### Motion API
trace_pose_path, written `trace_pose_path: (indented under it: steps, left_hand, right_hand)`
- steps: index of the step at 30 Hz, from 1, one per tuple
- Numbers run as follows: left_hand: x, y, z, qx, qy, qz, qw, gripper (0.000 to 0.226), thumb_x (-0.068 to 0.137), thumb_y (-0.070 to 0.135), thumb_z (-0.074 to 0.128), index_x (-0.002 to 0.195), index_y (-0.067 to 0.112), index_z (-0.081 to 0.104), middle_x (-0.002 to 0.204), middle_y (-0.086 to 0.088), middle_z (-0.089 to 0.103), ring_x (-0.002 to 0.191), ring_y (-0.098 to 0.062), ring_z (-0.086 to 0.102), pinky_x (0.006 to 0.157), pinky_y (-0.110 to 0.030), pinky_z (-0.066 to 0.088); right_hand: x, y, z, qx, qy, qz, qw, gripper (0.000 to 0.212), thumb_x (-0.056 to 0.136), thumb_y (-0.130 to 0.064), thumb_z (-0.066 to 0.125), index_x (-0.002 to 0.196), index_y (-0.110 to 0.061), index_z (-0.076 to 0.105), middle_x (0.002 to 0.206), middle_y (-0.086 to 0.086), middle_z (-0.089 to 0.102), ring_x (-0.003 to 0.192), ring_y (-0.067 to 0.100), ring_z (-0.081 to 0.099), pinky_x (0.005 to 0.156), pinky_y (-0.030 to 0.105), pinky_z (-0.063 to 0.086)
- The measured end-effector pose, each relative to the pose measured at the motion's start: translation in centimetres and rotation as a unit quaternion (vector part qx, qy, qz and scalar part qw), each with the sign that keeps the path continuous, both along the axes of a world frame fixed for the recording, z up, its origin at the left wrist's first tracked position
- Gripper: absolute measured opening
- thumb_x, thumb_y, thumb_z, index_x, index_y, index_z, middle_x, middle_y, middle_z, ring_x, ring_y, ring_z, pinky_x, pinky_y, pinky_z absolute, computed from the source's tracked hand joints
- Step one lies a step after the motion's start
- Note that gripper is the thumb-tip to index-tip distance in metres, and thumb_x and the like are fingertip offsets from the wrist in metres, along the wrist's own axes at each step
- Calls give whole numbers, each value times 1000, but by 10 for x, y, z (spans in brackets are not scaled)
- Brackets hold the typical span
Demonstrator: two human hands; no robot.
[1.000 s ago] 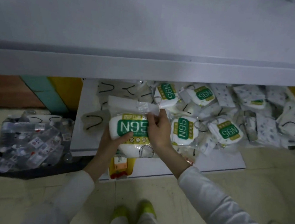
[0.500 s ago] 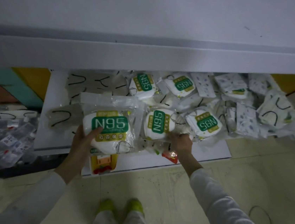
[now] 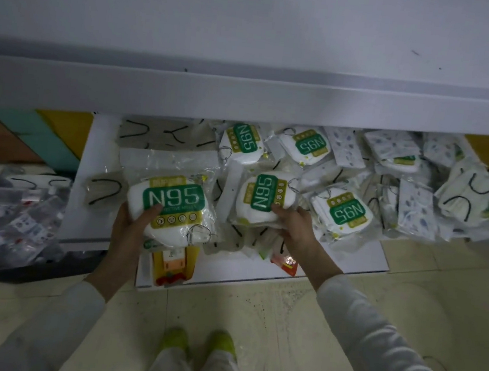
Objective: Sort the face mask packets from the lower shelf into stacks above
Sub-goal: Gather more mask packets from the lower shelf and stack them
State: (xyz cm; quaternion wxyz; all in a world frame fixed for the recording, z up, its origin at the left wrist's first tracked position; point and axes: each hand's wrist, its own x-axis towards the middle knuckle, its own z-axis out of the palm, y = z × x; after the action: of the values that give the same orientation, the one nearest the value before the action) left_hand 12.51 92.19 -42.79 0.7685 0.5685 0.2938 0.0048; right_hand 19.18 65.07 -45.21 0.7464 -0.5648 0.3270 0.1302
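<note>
Left hand point(image 3: 131, 227): gripped N95 packet point(image 3: 170, 207), thumb on top; lettering level, left-to-right.
Right hand point(image 3: 296, 231): pinched second N95 packet point(image 3: 263, 196) at near edge; lettering ran front-to-back.

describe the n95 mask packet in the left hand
The clear plastic packet holds a white cupped mask with a green N95 label framed in yellow, reading upright, round icons beneath. Crinkled film extends above the mask; a thin loop shows at lower right. The left hand grips its lower left edge, thumb on the label, over the white lower shelf, beside a second N95 packet that the right hand grips.
</note>
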Motion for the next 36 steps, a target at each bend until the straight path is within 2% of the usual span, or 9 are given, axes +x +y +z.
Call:
trace_pose_path:
  steps: [6, 12, 15, 18, 21, 25, 29, 32, 36]
  left_hand:
    - [-4, 0, 9, 15, -14, 19, 1000, 38, 87, 14, 63, 122, 23, 51, 106, 5, 65, 94, -12, 64, 70, -30, 51]
    - [-1, -25, 32, -2, -25, 25, 999, 42, 86, 18, 66, 124, 22, 49, 107, 3, 64, 92, -13, 63, 71, -31, 52]
    - [3, -39, 45, -14, -31, 14, 999, 30, 92, 13, 57, 121, 20, 51, 101, 5, 62, 88, -10, 60, 77, -25, 49]
    - [9, -44, 53, -38, 16, 33, 999, 18, 99, 4, 42, 87, 12, 53, 78, 0, 47, 67, -13, 42, 62, -20, 35]
    - [14, -40, 66, -43, 4, 44, 998, 7, 98, 11, 47, 101, 11, 53, 80, -1, 51, 65, -13, 44, 61, -23, 38]
    - [12, -27, 76, -34, -39, -1, 999, 43, 88, 38, 58, 127, 19, 53, 116, -3, 61, 100, -22, 59, 85, -39, 50]
    - [4, -21, 80, -20, -53, -56, 997, 71, 71, 61, 67, 133, 29, 52, 124, 0, 62, 109, -19, 61, 94, -42, 49]
    - [0, -22, 81, -63, -51, -103, 991, 81, 67, 78, 59, 132, 30, 52, 127, 2, 62, 115, -19, 59, 101, -43, 44]
    - [-16, -28, 92, -98, -54, -162, 980, 53, 85, 67, 26, 115, 35, 55, 113, 6, 66, 99, -12, 63, 75, -30, 55]
  right_hand:
    - [-11, -16, 57, 181, -119, 1, 976, 65, 66, 15, 57, 130, 1, 51, 123, 18, 61, 111, 35, 61, 85, 43, 55]
    - [-37, 21, 121, 311, -144, 18, 939, 50, 82, -17, 50, 131, -5, 53, 127, 17, 59, 121, 37, 53, 100, 49, 45]
    - [-46, 56, 137, 266, -128, 9, 955, 42, 85, -25, 53, 121, -6, 61, 119, 16, 65, 113, 35, 59, 104, 51, 41]
    - [-55, 80, 146, 183, -114, -27, 976, 39, 88, -23, 61, 120, 0, 62, 112, 20, 68, 105, 37, 64, 92, 50, 52]
    - [-58, 86, 153, 138, -131, -84, 978, 36, 86, -9, 65, 121, -5, 57, 111, 22, 67, 100, 37, 66, 80, 44, 57]
    - [-60, 82, 160, 67, -161, -67, 982, 59, 77, -1, 67, 122, -35, 48, 119, 10, 61, 99, 34, 64, 81, 45, 52]
    - [-73, 81, 167, -49, -183, -19, 982, 30, 80, -5, 71, 101, -21, 57, 95, 4, 66, 78, 17, 63, 64, 28, 51]
    - [-85, 75, 166, -179, -181, 35, 966, 37, 69, -15, 83, 80, -19, 49, 79, -4, 55, 75, 14, 54, 68, 26, 42]
    - [-107, 60, 178, -232, -139, 149, 951, 44, 65, -24, 86, 79, -17, 45, 85, 0, 54, 71, 13, 50, 58, 21, 41]
